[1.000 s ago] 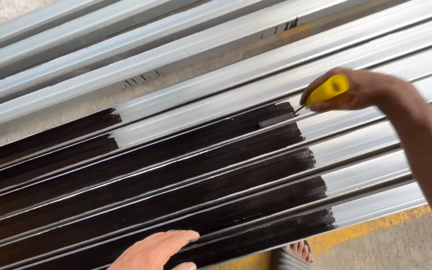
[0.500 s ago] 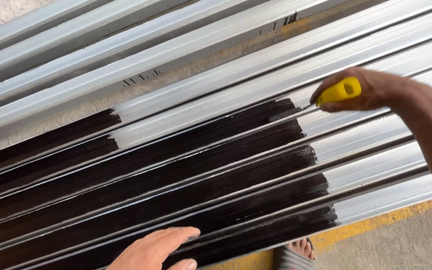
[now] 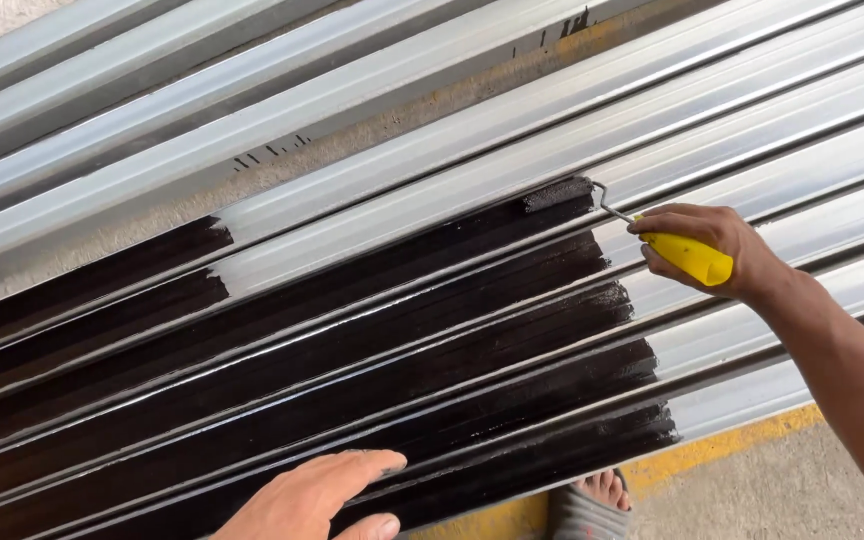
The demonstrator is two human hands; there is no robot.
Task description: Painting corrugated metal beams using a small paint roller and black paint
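1. The small paint roller (image 3: 559, 193), loaded with black paint, sits at the right end of the uppermost painted strip, touching the metal where black meets bare silver.
2. Its bent wire frame runs back to a yellow handle (image 3: 690, 258), which the right hand (image 3: 717, 252) grips with fingers fully wrapped round it.
3. The left hand (image 3: 317, 497) lies flat and open, palm down, on the near edge of the wet black area; it holds nothing.
4. The work lies on long ribbed metal profiles (image 3: 752, 130) set side by side; their left and middle parts are glossy black, the right ends and the far pieces bare.
5. Judged step: coating is under way, with the top painted strip being extended rightward.
6. The next stroke appears to call for steady travel along the rib with even pressure.
7. A sandalled foot (image 3: 592, 500) stands on the concrete floor (image 3: 752, 500) beside a yellow line (image 3: 722, 445).
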